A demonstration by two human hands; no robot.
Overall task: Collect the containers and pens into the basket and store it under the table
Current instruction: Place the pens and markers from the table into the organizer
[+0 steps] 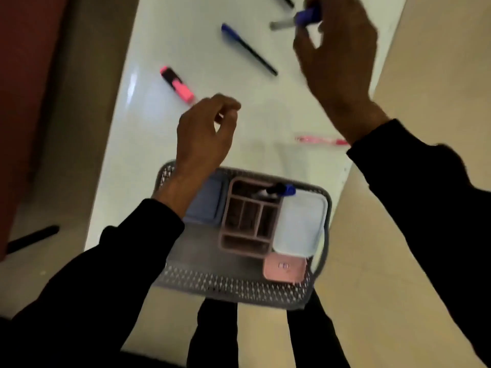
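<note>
A grey mesh basket (233, 288) sits at the near end of the white table (164, 128). It holds a pink divided organiser (249, 224) with a blue-capped marker (284, 189) in it, a blue container (206, 205), a white lidded container (301, 227) and a small pink container (284, 269). My right hand (337, 62) is raised over the far table, shut on a blue-capped marker (308, 17). My left hand (204, 136) hovers above the basket's far edge, fingers loosely curled, holding nothing. On the table lie a pink highlighter (176, 85), a blue-capped black pen (248, 49) and a pink pen (321, 140).
Another dark pen (287, 0) lies at the table's far end. A black pen-like object (33, 239) rests on the floor to the left. Beige floor (398, 261) surrounds the table; a dark red surface (24, 75) stands at the left. My dark-clothed legs (265, 338) are below the basket.
</note>
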